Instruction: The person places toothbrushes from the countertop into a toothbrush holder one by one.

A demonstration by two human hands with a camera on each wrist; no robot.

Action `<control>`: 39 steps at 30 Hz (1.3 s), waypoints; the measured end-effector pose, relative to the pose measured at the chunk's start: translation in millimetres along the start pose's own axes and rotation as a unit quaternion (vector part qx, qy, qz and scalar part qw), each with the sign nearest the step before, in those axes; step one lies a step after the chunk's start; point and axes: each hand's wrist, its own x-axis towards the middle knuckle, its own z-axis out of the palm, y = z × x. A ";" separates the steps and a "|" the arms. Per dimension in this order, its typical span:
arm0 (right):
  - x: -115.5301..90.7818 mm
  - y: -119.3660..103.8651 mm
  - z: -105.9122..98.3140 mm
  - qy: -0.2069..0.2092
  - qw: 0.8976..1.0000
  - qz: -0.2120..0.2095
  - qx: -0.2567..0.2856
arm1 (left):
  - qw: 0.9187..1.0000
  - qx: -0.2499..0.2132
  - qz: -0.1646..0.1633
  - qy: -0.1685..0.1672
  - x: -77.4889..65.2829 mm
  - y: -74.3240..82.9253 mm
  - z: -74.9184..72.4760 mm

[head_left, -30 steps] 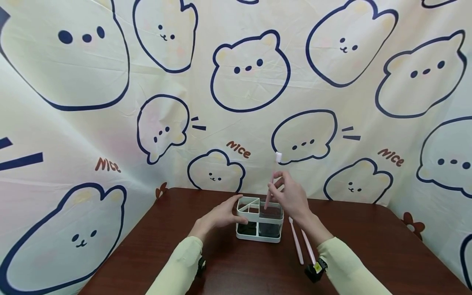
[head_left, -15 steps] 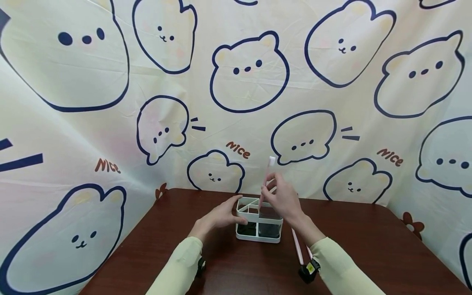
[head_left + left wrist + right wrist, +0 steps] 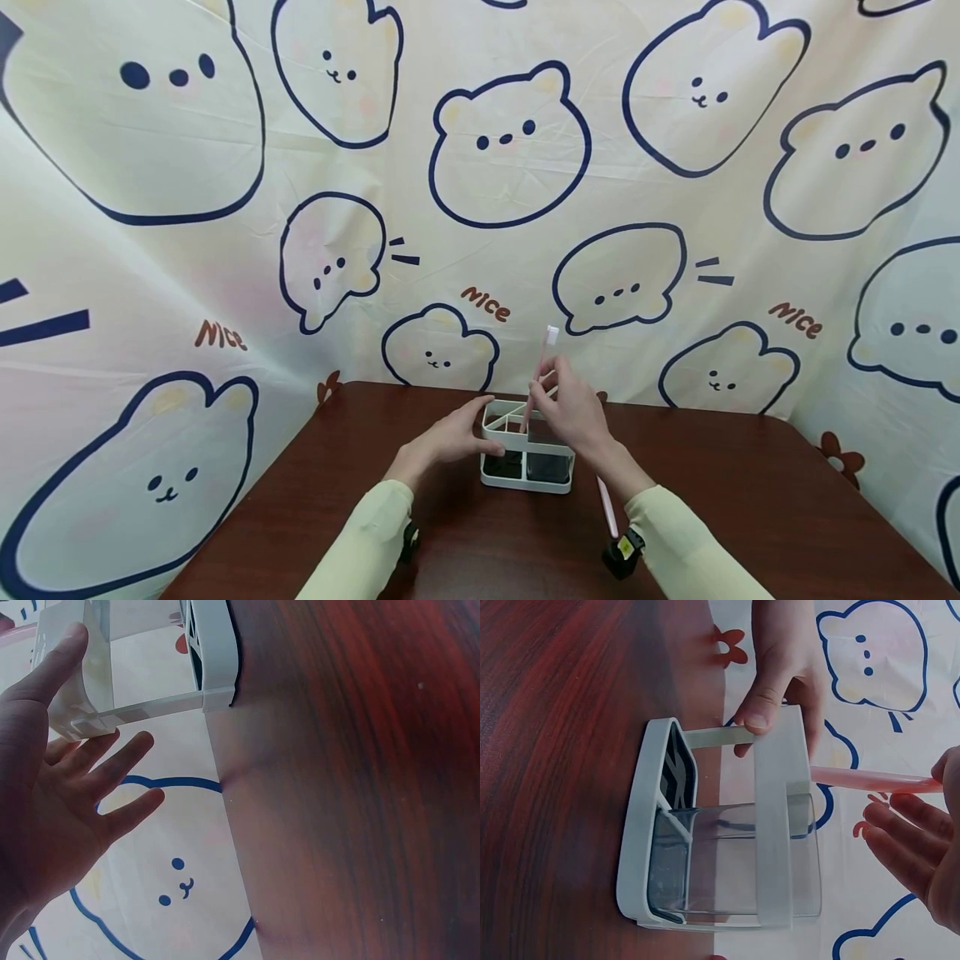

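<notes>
Head view: left hand [image 3: 450, 435] grips left end of white plastic two-tier holder [image 3: 540, 447] on glossy reddish-brown wooden table [image 3: 360, 508], probably bracing it. Right hand [image 3: 576, 407] pinches slim pink toothbrush with white bristles [image 3: 541, 360], bristles up, likely keeping them clear; lower end at holder's small slots. Pink handle [image 3: 607, 508] lies near right wrist.

Left wrist view: thumb presses upper tier, other fingers splayed.

Right wrist view: toothbrush meets tier beside clear plastic cup [image 3: 731, 859]; depth cannot be told.

Holder [image 3: 772, 840]: smooth plastic, mostly matt. Cup [image 3: 735, 885] in it: clear, glossy; glass or plastic, cannot tell. Toothbrush [image 3: 877, 780]: smooth plastic, slight gloss. Table [image 3: 315, 517]: wood-grain surface, low sheen. Backdrop [image 3: 510, 258]: cloth, lightly creased, soft sheen. Sleeves [image 3: 697, 537]: matt cloth.
</notes>
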 end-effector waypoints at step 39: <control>-22.9 31.3 38.4 0.069 0.985 -0.099 -0.124 | 1.000 -0.004 0.006 0.004 1.3 -0.7 1.9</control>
